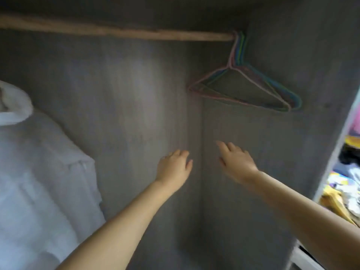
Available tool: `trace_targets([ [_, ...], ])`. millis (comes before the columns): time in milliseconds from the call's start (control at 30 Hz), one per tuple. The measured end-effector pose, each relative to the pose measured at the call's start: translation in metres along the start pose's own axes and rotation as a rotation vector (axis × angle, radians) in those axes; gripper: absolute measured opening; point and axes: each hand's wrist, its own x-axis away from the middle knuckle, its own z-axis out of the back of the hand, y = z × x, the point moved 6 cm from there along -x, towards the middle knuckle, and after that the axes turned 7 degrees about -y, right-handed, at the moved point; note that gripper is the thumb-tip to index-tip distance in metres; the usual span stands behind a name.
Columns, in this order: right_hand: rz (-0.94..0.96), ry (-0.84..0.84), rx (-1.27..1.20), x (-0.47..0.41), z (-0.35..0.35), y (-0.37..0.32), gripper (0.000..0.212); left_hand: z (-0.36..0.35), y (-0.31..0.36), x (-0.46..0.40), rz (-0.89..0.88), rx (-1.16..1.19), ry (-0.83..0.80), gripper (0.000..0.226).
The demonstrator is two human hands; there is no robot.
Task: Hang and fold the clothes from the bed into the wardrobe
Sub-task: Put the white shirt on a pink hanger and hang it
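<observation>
fingers (pixel 224 147) of the right hand (pixel 236 162) stretch straight and loosely spread, gripping nothing; the left hand (pixel 174 166) reaches beside it, fingers relaxed, empty too. both hover inside the grey wardrobe (pixel 126 98). up right, a bunch of pastel wire hangers (pixel 247 84) dangles from the wooden rail (pixel 116 31). a white shirt (pixel 39 162) hangs at far left. blurred colourful clothes (pixel 344 182) fill shelves at right.

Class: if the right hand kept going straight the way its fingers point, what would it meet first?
Probably the grey back wall of the wardrobe; the right hand points up-left, passing left of the hangers. Depth is unclear.
</observation>
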Motion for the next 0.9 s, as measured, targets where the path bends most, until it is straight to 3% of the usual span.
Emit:
trace_targets([
  [200,-0.408,-0.175,0.011,0.164,-0.056,0.132,0.057,-0.097,0.128,0.025,-0.282,0.057,-0.280,0.033],
  [400,-0.826,-0.306,-0.027,0.402,-0.071,0.207,0.058,-0.159,0.296,0.127,-0.696,0.101,-0.441,0.034],
  [700,-1.461,-0.446,-0.090,0.808,-0.042,0.179,0.059,-0.181,0.546,0.393,-1.248,0.096,-0.637,0.028],
  [900,-1.824,-0.435,-0.167,0.981,-0.019,0.118,0.060,-0.152,0.650,0.549,-1.588,0.122,-0.731,0.030],
])
